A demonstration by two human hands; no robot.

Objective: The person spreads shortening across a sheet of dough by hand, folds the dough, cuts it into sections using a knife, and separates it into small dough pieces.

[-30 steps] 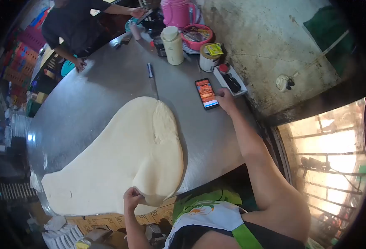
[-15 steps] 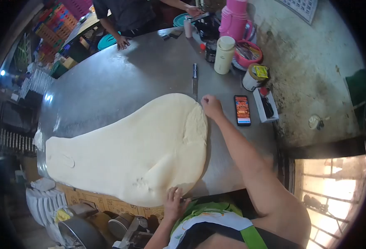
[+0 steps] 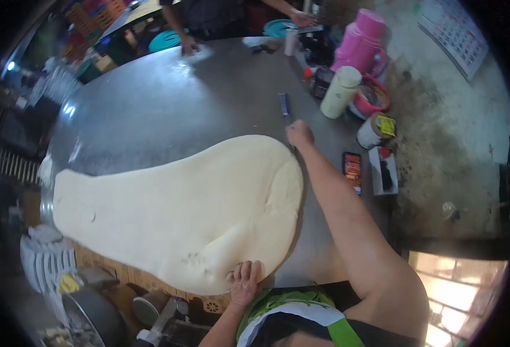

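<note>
A large sheet of pale dough lies across the metal table, wide at the right and narrowing to the left. Pressed onto its near edge is my left hand, fingers apart, with several finger dents beside it. My right hand is closed beyond the dough's far right edge. It overlaps the blade end of a knife that lies on the table with its handle pointing away. Whether the fingers grip the blade or something small is hidden.
At the right are a phone, a white box, a jar, a cream bottle, a pink basket and a pink jug. A person's hand rests on the table's far edge. Below stands a metal pot.
My right hand has moved away from me, over the knife's blade end. My left hand has come further onto the dough, its fingers now spread. The whole view has shifted and tilted.
</note>
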